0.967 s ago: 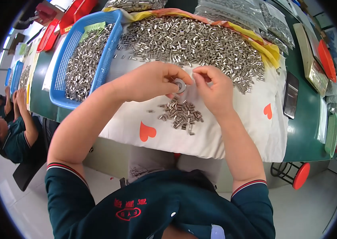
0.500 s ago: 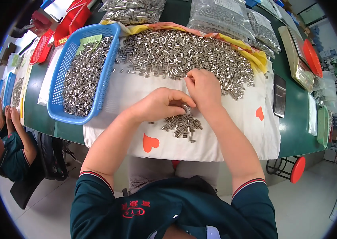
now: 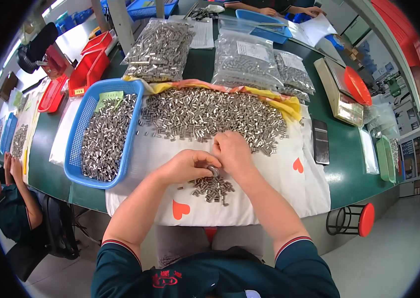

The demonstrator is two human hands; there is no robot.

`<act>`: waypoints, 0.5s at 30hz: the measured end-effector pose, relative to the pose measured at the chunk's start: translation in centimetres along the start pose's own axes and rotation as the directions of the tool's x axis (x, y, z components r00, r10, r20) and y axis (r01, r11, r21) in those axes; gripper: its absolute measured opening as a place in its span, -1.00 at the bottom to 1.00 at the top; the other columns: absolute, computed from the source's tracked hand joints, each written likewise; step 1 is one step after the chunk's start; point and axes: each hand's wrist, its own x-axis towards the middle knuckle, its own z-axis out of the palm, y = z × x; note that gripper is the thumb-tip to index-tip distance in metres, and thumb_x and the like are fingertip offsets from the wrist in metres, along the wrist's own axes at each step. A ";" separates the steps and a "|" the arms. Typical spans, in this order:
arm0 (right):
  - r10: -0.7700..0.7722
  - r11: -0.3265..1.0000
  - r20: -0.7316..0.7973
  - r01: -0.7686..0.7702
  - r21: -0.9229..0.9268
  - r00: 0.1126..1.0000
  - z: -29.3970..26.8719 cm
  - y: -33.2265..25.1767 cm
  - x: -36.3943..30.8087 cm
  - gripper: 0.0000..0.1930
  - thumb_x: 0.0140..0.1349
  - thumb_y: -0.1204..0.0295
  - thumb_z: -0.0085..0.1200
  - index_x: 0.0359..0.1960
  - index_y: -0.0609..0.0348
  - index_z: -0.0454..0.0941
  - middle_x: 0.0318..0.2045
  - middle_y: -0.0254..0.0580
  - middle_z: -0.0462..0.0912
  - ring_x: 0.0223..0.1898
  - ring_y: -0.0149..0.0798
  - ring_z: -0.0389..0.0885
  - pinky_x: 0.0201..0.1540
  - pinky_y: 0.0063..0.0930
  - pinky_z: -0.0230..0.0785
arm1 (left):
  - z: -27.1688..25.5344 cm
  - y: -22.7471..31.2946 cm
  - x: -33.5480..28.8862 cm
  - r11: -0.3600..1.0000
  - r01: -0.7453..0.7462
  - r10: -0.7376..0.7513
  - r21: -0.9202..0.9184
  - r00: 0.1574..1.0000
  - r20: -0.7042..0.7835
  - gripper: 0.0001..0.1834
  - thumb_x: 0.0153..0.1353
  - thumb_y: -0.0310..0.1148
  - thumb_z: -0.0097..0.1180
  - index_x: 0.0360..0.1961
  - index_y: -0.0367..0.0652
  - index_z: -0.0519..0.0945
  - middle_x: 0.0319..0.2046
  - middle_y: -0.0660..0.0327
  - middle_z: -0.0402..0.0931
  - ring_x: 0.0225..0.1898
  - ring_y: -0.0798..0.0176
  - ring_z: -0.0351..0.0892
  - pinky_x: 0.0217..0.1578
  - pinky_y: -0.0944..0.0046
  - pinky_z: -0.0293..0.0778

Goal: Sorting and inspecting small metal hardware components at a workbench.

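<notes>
My left hand [image 3: 186, 165] is curled over a small pile of short silvery metal sleeves [image 3: 212, 191], its thumb and fingers closed round a shiny ring-shaped metal piece [image 3: 213, 171]. Just beside it, my right hand [image 3: 234, 151] is closed, fingertips bent down at the near edge of a wide heap of the same sleeves [image 3: 205, 111]. Whatever those fingertips pinch is hidden. Both hands rest low over a white cloth [image 3: 269, 203] with red hearts. To the left stands a blue mesh basket [image 3: 93, 183] filled with more sleeves and a green slip.
Behind the heap runs a rolled yellow-pink cloth edge [image 3: 292, 107], with bulging bags of metal parts [image 3: 163, 47] beyond. A black phone [image 3: 320, 141] and a scale [image 3: 336, 94] lie right. Red bins [image 3: 88, 69] stand back left. A co-worker [image 3: 16, 198] sits at left.
The whole view has tilted up, so the table sits lower and more of its far side shows, including another person's arms. Both hands keep nearly the same pose by the small pile.
</notes>
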 end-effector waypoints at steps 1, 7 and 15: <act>-0.006 0.998 0.001 0.006 0.059 1.000 -0.1 0.1 -0.2 -0.93 -0.14 0.48 0.02 -0.64 0.19 0.42 -0.63 -0.14 0.45 -0.47 -0.06 0.46 -0.37 -0.22 0.32 | 0.0 -0.2 0.1 0.995 -0.005 0.001 -0.101 0.999 -0.042 -0.71 0.03 -0.62 0.04 -0.16 -0.23 0.49 -0.32 0.30 0.51 -0.35 0.50 0.44 -0.31 0.48 0.39; 0.269 0.596 0.193 -0.320 0.737 0.944 -3.0 -0.1 -0.3 -0.95 0.00 0.51 0.03 -0.49 0.20 0.46 -0.56 -0.42 0.46 -0.52 -0.59 0.35 -0.44 -0.69 0.24 | 0.1 1.5 1.9 0.823 -0.099 -0.146 -0.560 0.915 -0.377 -0.73 0.07 -0.63 -0.01 -0.17 -0.23 0.43 -0.32 0.20 0.49 -0.29 0.33 0.50 -0.21 0.36 0.47; -0.033 0.632 0.184 -0.122 0.765 0.982 -3.5 -1.0 -2.0 -0.91 -0.07 0.49 0.05 -0.51 0.21 0.44 -0.59 -0.33 0.47 -0.56 -0.48 0.43 -0.46 -0.61 0.30 | 1.4 -0.1 2.1 0.792 -0.142 -0.065 -0.594 0.948 -0.313 -0.71 0.11 -0.64 -0.09 -0.10 -0.28 0.39 -0.28 0.15 0.50 -0.31 0.33 0.52 -0.26 0.39 0.48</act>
